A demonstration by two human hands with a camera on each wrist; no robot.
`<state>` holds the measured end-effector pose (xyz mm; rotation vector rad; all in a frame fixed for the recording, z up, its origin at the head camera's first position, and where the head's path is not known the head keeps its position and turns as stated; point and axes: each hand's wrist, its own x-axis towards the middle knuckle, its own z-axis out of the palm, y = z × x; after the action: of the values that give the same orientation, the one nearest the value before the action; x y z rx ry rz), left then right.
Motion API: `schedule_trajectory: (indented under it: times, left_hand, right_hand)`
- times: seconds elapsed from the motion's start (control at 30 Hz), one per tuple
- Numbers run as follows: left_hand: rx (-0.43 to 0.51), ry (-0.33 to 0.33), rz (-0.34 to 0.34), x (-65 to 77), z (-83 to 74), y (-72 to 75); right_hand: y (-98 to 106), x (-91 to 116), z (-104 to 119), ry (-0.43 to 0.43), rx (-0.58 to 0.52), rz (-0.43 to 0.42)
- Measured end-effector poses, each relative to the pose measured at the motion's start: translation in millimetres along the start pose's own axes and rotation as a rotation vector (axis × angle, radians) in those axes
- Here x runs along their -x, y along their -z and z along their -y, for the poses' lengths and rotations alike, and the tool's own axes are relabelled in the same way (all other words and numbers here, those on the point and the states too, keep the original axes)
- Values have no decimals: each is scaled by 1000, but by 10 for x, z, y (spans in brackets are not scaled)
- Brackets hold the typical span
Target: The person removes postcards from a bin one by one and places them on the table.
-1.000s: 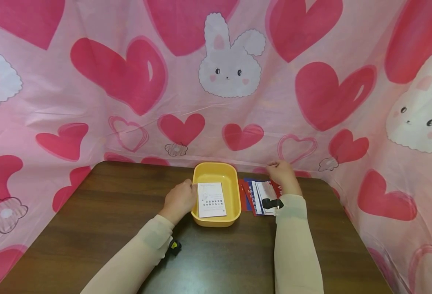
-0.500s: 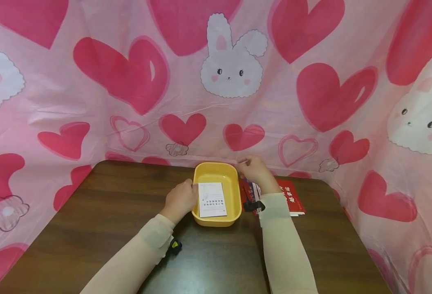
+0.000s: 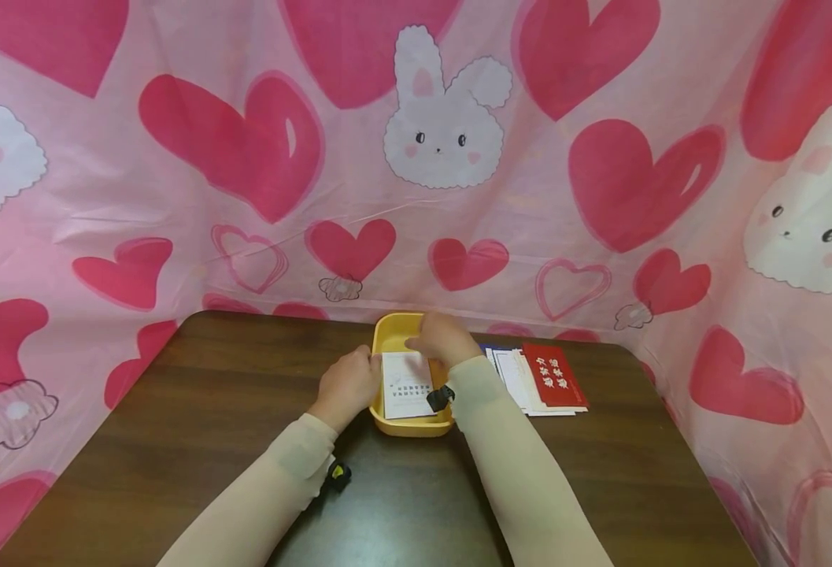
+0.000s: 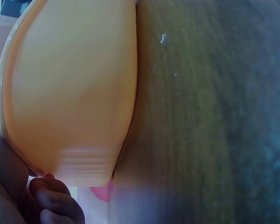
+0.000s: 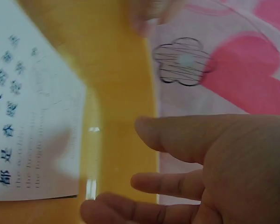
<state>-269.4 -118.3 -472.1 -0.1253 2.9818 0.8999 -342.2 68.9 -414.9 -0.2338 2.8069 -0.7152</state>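
A yellow plastic tray (image 3: 408, 431) stands toward the back of the table. Inside it lies a white printed card (image 3: 403, 387) with a line of dark characters. My left hand (image 3: 347, 386) grips the tray's left rim between thumb and curled fingers; the left wrist view shows those fingers (image 4: 56, 203) at the tray's edge. Over the tray's back right part is my right hand (image 3: 447, 339). In the right wrist view its thumb and fingers are spread apart beside the card, with nothing between them.
Right of the tray lies an overlapping spread of cards (image 3: 515, 378), with a red card (image 3: 556, 375) with white characters on top. Behind the dark wooden table (image 3: 401, 496) hangs a pink curtain (image 3: 359, 189) with hearts and rabbits.
My right hand has moved left from above the loose cards to over the tray, uncovering the red card. My left hand keeps its grip on the rim.
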Motion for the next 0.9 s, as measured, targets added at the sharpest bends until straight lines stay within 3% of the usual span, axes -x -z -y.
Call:
schedule_trajectory:
  times: [0.17, 0.37, 0.57, 0.77, 0.9]
  left_hand:
    - [-3, -16, -20, -7, 9, -1]
    - [-3, -11, -12, -4, 24, 2]
    - [-8, -15, -7, 0, 28, 19]
    - [-10, -5, 3, 4, 17, 9]
    - [-9, 1, 5, 0, 10, 1]
  right_hand:
    - [-134, -29, 42, 6, 134, -15]
    - [-260, -7, 72, -57, 163, 16]
    - [-317, -19, 84, 7, 264, 21]
    - [-283, -31, 57, -22, 212, 54]
    - [-183, -9, 37, -28, 197, 21]
